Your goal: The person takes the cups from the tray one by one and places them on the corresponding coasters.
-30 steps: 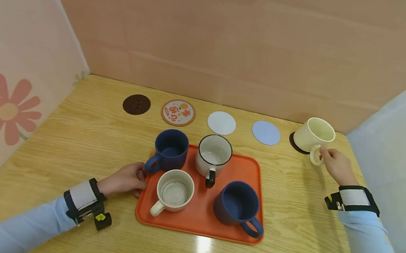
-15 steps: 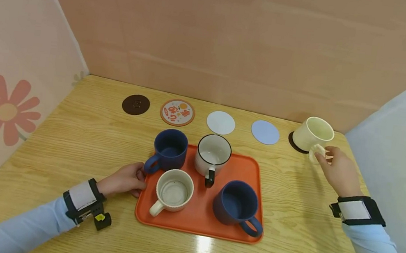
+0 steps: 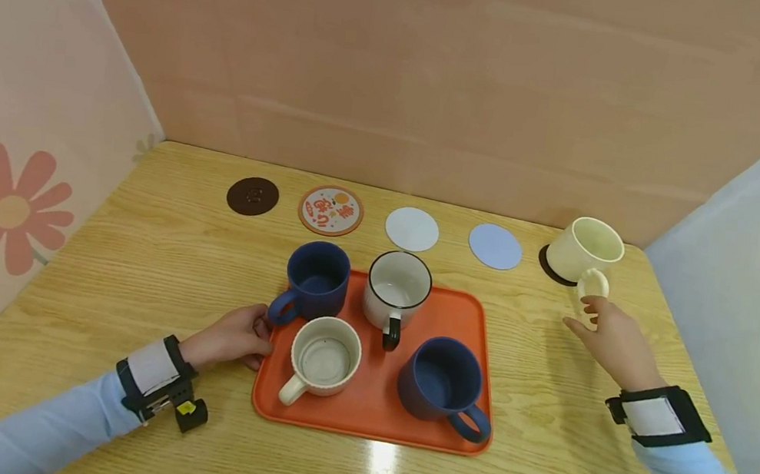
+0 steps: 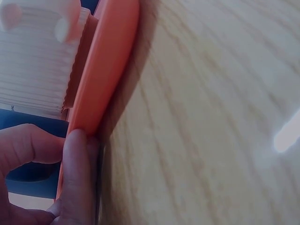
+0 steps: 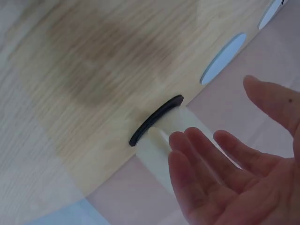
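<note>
On the red-orange tray (image 3: pixel 371 418) stand two navy mugs, one at the back left (image 3: pixel 317 280) and one at the front right (image 3: pixel 441 379). Between them are a white mug with a black rim (image 3: pixel 399 281) and a ribbed cream cup (image 3: pixel 326 355). My left hand (image 3: pixel 230 337) pinches the tray's left rim, thumb inside and finger outside in the left wrist view. A pale yellow mug (image 3: pixel 576 254) sits on a dark coaster (image 3: pixel 549 270) at the far right. Just in front of its handle, my right hand (image 3: pixel 615 343) has its fingers spread and holds nothing.
Along the back of the wooden table (image 3: pixel 143 243) lie a brown coaster (image 3: pixel 253 197), a patterned coaster (image 3: pixel 331 211), a white coaster (image 3: pixel 412 229) and a light blue coaster (image 3: pixel 495 246). Cloth-covered walls (image 3: pixel 397 76) stand behind and at both sides.
My right hand has let go of the pale yellow mug's handle and drawn back a little, its fingers opening. The mug stays on its coaster. My left hand keeps its place on the tray.
</note>
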